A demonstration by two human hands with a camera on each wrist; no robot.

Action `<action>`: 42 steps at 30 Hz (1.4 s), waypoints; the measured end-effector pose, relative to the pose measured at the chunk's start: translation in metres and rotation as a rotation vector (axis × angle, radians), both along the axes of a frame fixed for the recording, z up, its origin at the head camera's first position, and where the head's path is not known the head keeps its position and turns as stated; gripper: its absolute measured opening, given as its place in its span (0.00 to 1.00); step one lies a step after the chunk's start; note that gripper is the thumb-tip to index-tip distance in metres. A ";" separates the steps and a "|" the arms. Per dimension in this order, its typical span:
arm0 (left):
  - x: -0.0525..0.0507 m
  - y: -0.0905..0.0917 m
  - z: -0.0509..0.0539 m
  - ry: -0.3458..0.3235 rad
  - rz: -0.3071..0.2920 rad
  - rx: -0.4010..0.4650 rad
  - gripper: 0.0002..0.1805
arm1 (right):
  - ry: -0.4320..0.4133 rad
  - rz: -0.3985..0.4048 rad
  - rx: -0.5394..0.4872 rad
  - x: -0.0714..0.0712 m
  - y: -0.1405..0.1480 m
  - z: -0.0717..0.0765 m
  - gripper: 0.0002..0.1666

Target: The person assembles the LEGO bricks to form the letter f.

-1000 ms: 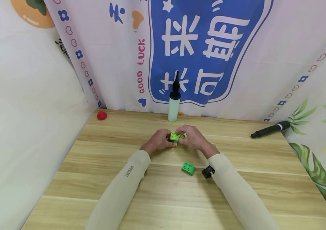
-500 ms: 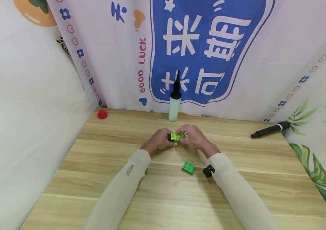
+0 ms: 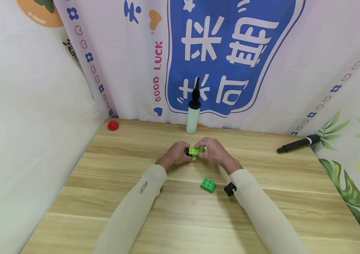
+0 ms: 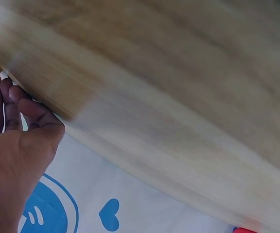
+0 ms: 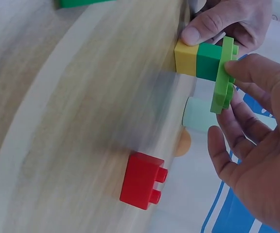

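Blocks make a small stack near the middle of the head view, between the left hand (image 3: pixel 177 153) and the right hand (image 3: pixel 213 152). The stack has a yellow block (image 5: pixel 185 58) at the bottom, a green block (image 5: pixel 209 61) on it, and a flat lime piece (image 5: pixel 221 80) on top. The lime piece is longer than the green block, so one end sticks out toward the right hand.

The left hand pinches the yellow block. Its thumb presses the corner of that block, at the top of the right wrist view. The right hand holds the lime piece by the end that sticks out, with fingers around it. I cannot tell if the yellow block touches the counter (image 3: pixel 180 218).

A red block (image 5: pixel 142 180) lies on the counter, low in the middle of the right wrist view, apart from the stack. A rounded green block (image 3: pixel 208 185) lies below the right hand in the head view, and nothing touches it. A pale bottle (image 3: pixel 193 120) with a black tip stands just above the hands. Small red thing (image 3: pixel 113 125): upper left of the counter.
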State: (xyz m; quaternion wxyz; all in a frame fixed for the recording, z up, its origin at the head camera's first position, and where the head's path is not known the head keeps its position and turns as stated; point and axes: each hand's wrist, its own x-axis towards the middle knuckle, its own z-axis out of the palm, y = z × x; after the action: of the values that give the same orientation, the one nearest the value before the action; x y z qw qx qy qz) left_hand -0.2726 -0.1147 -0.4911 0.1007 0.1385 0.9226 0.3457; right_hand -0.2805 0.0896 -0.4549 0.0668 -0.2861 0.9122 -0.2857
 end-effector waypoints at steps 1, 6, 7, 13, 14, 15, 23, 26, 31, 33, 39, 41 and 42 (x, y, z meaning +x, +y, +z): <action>0.000 0.000 0.000 -0.001 0.000 0.000 0.13 | -0.004 -0.002 0.001 0.000 0.000 0.001 0.18; 0.001 0.001 0.002 -0.005 0.001 0.000 0.13 | -0.020 -0.011 0.017 0.000 -0.001 0.003 0.18; 0.001 0.001 0.002 -0.004 0.000 0.000 0.13 | -0.022 -0.013 0.018 0.000 -0.001 0.003 0.18; 0.001 0.001 0.002 -0.002 0.004 0.006 0.13 | -0.018 -0.004 0.004 -0.001 0.001 0.003 0.18; 0.000 0.001 0.001 -0.001 0.003 0.006 0.13 | -0.025 -0.006 -0.003 -0.001 0.001 0.002 0.18; 0.000 0.001 0.001 -0.002 0.002 0.007 0.13 | -0.029 -0.010 -0.009 -0.002 0.001 0.002 0.18; -0.001 -0.001 0.001 0.001 -0.005 0.020 0.12 | -0.052 -0.023 -0.044 -0.003 0.002 0.000 0.18; 0.000 -0.001 0.001 -0.001 -0.010 0.017 0.12 | -0.062 -0.020 -0.051 -0.002 0.002 0.000 0.18; 0.000 -0.001 0.001 -0.006 -0.011 0.023 0.12 | -0.066 -0.002 -0.055 0.000 0.007 -0.002 0.18; 0.000 0.000 0.001 -0.009 -0.009 0.024 0.12 | -0.074 -0.003 -0.061 0.001 0.011 -0.003 0.17; -0.001 0.002 0.000 -0.024 -0.003 0.000 0.15 | -0.084 -0.049 -0.086 0.002 0.032 -0.013 0.16; -0.001 0.002 -0.001 -0.030 0.004 -0.007 0.16 | -0.081 -0.078 -0.095 0.003 0.042 -0.016 0.17; 0.000 0.002 -0.001 -0.034 0.010 -0.011 0.16 | -0.073 -0.094 -0.096 0.005 0.047 -0.017 0.17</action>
State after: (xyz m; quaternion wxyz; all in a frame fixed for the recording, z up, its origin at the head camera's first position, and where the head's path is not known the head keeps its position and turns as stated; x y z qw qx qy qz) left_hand -0.2730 -0.1128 -0.4919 0.1154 0.1276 0.9232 0.3435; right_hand -0.2758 0.1362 -0.4718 0.0725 -0.2353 0.9068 -0.3422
